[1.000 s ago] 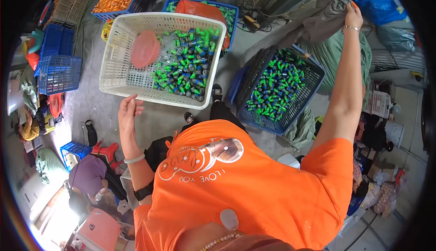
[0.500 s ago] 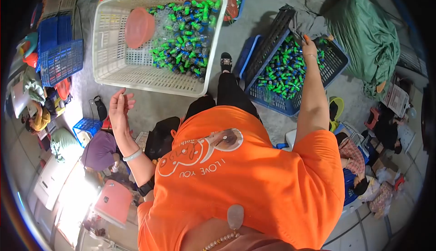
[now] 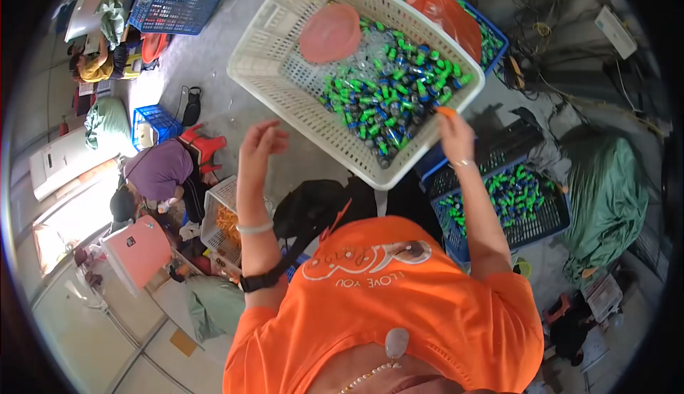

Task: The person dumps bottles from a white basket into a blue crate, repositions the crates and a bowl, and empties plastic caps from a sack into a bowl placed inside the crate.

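A large white slatted basket (image 3: 249, 59) stands in front of me. It holds many small green-and-blue bottle-shaped pieces (image 3: 377, 112), a heap of clear plastic pieces (image 3: 363, 55) and a pink plastic bowl (image 3: 330, 33). My right hand (image 3: 456, 137) is at the basket's near right rim, closed around a small orange object (image 3: 446, 111) whose kind I cannot make out. Whether that hand touches the rim is unclear. Off the basket's near left side, my left hand (image 3: 263, 139) hangs in the air, its fingers loosely bent and apart, with nothing visible in them.
To my right, a dark blue crate (image 3: 559, 212) holds more green pieces, a dark crate tilted over its far side. Beyond it lies a green sack (image 3: 605, 194). An orange-red bag (image 3: 445, 16) sits behind the basket; cables run at right. A person in purple (image 3: 160, 169) bends at left.
My right hand has moved from the dark blue crate to the white basket's rim, still with the orange object. My view has turned right, and my left hand's fingers are more bent.
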The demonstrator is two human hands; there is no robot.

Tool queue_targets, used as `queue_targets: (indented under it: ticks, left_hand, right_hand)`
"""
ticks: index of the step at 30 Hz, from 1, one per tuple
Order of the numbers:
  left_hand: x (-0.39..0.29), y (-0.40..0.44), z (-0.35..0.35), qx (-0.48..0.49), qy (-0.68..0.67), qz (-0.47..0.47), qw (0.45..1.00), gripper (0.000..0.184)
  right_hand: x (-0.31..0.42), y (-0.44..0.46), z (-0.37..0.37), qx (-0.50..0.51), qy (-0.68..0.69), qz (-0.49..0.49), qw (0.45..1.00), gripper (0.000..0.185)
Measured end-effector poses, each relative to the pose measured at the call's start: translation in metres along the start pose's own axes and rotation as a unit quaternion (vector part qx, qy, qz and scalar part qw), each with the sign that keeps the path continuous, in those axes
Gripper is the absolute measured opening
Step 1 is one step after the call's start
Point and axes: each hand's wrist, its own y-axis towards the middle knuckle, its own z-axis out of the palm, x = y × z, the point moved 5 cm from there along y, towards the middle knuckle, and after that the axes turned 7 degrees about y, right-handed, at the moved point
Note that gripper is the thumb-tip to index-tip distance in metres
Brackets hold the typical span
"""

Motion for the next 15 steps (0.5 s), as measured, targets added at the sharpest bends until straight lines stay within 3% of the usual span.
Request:
queue_targets:
  ticks: [3,5,7,9,13,15]
  left_hand:
    - [0.019,0.001,0.012,0.006,-0.045,-0.006,0.999,0.027]
    - [0.029,0.003,0.017,0.01,-0.04,-0.028,0.999,0.026]
    - [0.043,0.005,0.018,0.01,-0.04,-0.031,0.999,0.026]
    - [0.052,0.008,0.023,0.023,-0.042,-0.033,0.998,0.026]
    - [0.069,0.011,0.007,-0.016,-0.027,-0.07,0.997,0.026]
    - [0.074,0.008,0.001,-0.038,-0.039,-0.092,0.994,0.025]
  right_hand:
    - [0.003,0.071,0.104,0.077,0.024,-0.061,0.995,0.024]
    - [-0.008,0.122,0.173,0.111,-0.046,-0.075,0.99,0.031]
    - [-0.004,0.161,0.226,0.193,-0.122,0.003,0.974,0.038]
    - [-0.009,0.188,0.267,0.212,-0.15,0.012,0.965,0.042]
    - [-0.046,0.213,0.324,0.192,-0.142,0.045,0.97,0.035]
    - [-0.049,0.211,0.319,0.12,-0.123,0.049,0.984,0.032]
